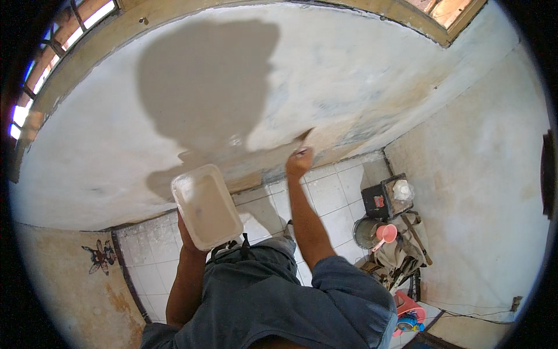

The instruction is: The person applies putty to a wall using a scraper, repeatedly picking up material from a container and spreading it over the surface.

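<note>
My left hand (187, 234) supports a shallow rectangular whitish plastic tray (209, 208) from its left side and below; most of the fingers are hidden under it. Pale paste-like smears coat the tray's inside and rim. Out in front, my right hand (299, 164) is closed around what looks like a putty knife (306, 135), seen nearly edge-on and partly blurred. Its tip is at the lower part of the wall (325, 75), though I cannot tell whether it touches. The wall has smooth whitish areas and patchy grey and tan areas around the tool.
On the tiled floor (326, 193) to the right stand a black crate (376, 200) with a plastic bag (402, 190), a grey bucket (364, 232) and a pink dipper (386, 234). Sacks (410, 253) lie beside them. A barred window (55, 49) is at the upper left.
</note>
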The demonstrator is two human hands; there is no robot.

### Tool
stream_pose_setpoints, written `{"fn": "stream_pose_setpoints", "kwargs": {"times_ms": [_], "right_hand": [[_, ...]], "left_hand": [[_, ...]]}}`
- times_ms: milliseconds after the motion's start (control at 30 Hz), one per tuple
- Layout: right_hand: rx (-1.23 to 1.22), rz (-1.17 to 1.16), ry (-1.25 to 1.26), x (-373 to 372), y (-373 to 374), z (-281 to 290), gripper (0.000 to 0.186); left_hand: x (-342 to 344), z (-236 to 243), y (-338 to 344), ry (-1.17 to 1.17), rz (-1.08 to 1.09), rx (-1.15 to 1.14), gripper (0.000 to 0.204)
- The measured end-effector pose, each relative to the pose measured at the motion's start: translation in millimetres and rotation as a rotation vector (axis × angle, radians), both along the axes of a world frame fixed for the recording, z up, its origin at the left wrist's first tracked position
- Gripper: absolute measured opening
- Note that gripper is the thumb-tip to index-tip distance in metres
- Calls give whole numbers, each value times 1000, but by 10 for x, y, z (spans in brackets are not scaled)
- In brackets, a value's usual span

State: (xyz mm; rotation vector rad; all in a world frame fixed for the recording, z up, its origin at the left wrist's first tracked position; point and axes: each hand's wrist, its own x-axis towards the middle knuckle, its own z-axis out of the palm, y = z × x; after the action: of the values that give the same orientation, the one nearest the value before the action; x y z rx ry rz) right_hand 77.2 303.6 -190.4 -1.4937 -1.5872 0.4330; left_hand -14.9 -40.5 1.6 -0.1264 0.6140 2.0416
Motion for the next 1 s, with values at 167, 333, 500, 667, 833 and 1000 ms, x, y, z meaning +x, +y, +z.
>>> {"fn": "stream_pose_setpoints", "kwargs": {"times_ms": [167,333,500,667,833,1000], "right_hand": [[-99,375,191,-327,-1494,121,22],[-373,219,573,212,-906,440,18],[26,137,1110,589,648,712,24],[77,169,333,-12,38,1569,14],[54,523,231,-311,-1353,1739,21],[-16,593,424,32,-1354,1998,22]], "left_hand": [[-74,-65,-77,-9,47,-71,60],[-53,-4,-89,2,68,-57,60],[-11,-35,13,0,-30,42,61],[24,-26,22,-21,-16,13,61],[9,60,118,6,7,-22,61],[43,97,133,-1,10,80,60]]}}
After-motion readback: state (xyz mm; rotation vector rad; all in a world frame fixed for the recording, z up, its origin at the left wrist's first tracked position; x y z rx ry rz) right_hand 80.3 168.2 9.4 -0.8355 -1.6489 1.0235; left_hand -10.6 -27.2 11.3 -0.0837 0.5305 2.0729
